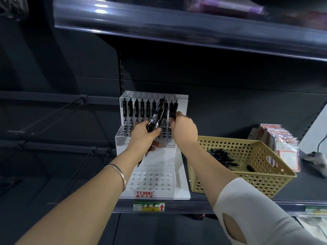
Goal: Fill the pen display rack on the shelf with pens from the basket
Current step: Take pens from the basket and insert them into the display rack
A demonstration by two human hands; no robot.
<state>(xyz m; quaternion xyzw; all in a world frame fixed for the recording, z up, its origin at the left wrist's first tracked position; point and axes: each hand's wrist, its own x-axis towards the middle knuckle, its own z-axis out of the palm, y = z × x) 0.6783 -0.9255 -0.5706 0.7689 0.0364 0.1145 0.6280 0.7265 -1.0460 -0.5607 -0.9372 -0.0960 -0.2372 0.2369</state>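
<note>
A white stepped pen display rack (154, 184) stands on the dark shelf. Its back tier holds a row of several black pens (136, 110); the lower tiers show open holes. My left hand (143, 137) grips a bundle of black pens (156, 117) in front of the rack's middle tier. My right hand (184, 129) pinches a single black pen (174, 110) at the right end of the back row. To the right, a tan perforated basket (251, 181) holds several more black pens (221, 156).
Packaged items (281, 145) lean at the basket's far right, with a pale object (315, 157) beside them. An upper shelf (177, 30) overhangs the rack. Wire hooks (53, 114) stick out on the left. A green price label (149, 206) marks the shelf edge.
</note>
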